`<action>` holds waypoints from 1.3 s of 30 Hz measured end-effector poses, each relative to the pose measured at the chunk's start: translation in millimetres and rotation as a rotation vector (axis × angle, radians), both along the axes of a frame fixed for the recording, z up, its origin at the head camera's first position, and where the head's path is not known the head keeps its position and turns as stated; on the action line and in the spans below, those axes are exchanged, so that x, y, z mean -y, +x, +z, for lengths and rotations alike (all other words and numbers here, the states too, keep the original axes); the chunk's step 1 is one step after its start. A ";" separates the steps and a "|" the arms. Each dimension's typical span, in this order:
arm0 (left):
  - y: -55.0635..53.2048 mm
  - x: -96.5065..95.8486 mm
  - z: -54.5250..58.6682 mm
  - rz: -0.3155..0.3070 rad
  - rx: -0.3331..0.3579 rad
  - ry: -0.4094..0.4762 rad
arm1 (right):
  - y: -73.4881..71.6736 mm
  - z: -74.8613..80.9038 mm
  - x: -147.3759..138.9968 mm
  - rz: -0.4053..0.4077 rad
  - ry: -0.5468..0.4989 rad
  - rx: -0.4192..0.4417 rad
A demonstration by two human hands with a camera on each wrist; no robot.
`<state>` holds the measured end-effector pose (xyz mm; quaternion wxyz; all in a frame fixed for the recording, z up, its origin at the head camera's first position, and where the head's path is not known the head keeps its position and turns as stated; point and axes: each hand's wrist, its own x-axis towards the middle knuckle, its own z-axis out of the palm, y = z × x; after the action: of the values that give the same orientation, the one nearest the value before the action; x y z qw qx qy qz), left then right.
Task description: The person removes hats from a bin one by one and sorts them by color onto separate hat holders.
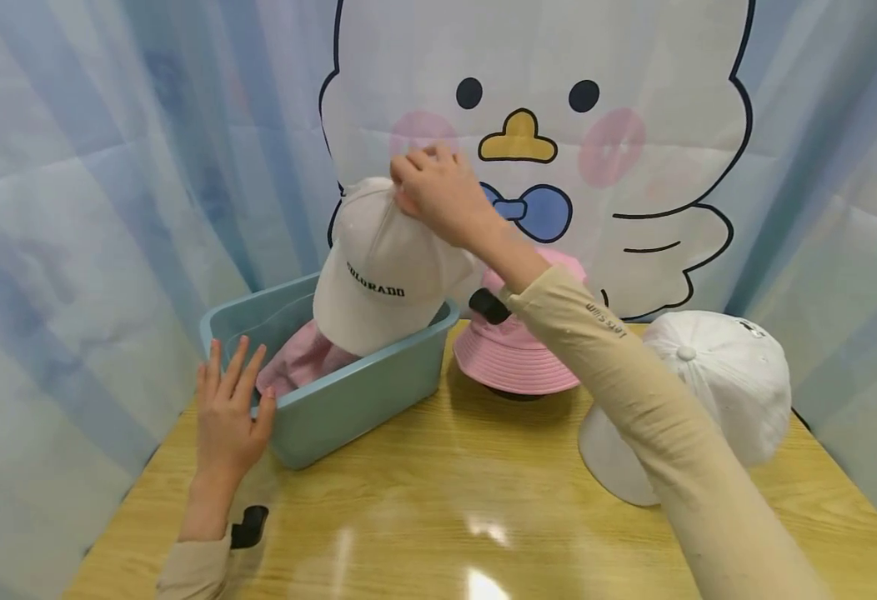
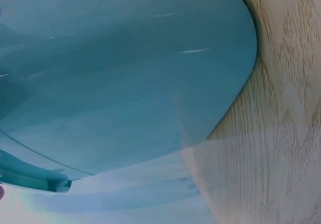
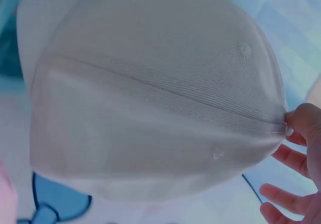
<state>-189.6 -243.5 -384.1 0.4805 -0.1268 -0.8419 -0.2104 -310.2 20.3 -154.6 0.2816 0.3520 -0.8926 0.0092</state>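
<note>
My right hand (image 1: 438,192) pinches the crown top of a white baseball cap (image 1: 378,242) with dark COLORADO lettering. The cap hangs tilted over the blue-green plastic bin (image 1: 363,408), its brim dipping inside the rim. In the right wrist view, thumb and finger grip the button at the tip of the cap (image 3: 160,93). A pink cloth item (image 1: 303,358) lies in the bin, partly hidden by the cap. My left hand (image 1: 228,417) rests with straight fingers on the bin's near left rim. The left wrist view shows mostly the bin's outer wall (image 2: 125,93).
A pink bucket hat (image 1: 517,358) stands right of the bin, partly behind my right forearm. Farther right, another white cap (image 1: 739,383) sits on the wooden table (image 1: 423,500), also partly covered by the sleeve. A curtain with a cartoon bird (image 1: 528,50) hangs behind.
</note>
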 end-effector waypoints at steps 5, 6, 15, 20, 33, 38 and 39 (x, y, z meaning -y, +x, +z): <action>0.3 -0.5 2.6 -0.001 0.003 -0.010 | 12.1 42.9 -40.8 -0.053 -0.071 -0.056; 0.5 -0.5 3.2 -0.003 0.009 -0.011 | 15.8 50.1 -50.1 -0.062 -0.078 -0.065; 7.8 3.1 2.9 -0.015 0.006 0.023 | 45.7 65.6 -130.5 -0.119 0.066 0.015; 11.0 5.0 2.3 -0.009 0.000 0.015 | 59.3 52.5 -178.5 -0.165 0.162 0.069; 11.3 7.3 -4.3 0.006 -0.005 0.024 | 80.1 23.4 -257.2 -0.305 0.280 0.100; 10.5 7.4 -3.9 0.008 -0.004 0.024 | 84.5 5.3 -269.0 -0.297 0.296 0.079; 10.3 7.4 -3.8 0.008 -0.004 0.023 | 85.2 0.9 -271.4 -0.290 0.293 0.077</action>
<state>-179.3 -250.9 -387.9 0.4845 -0.1184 -0.8388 -0.2181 -225.0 291.7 -153.6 0.1915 0.2564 -0.9358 -0.1480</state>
